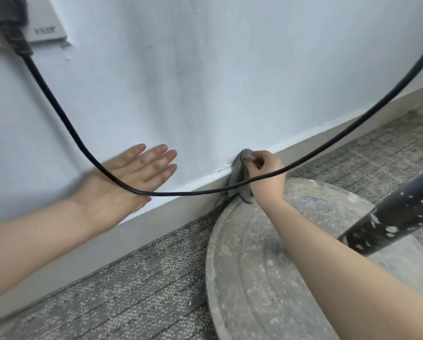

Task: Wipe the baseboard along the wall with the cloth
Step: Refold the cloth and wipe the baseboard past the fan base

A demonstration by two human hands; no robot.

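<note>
Cloth [246, 168] sits bunched in my right hand [266, 174], pressed to the top edge of the grey baseboard [136, 234] where it meets the wall [205, 82], just beside a dusty round stand base [254, 278]. I'd call this mid-job: the baseboard runs on both ways from the cloth, and I can't tell wiped from unwiped. Right fingers curl tight round the cloth, wrist bent down, forearm reaching over the base. Left hand [132, 175] lies flat and open against the wall, fingers straight, bracing. A black cable [181, 194] sags in front of both hands, and it could snag a stroke.
</note>
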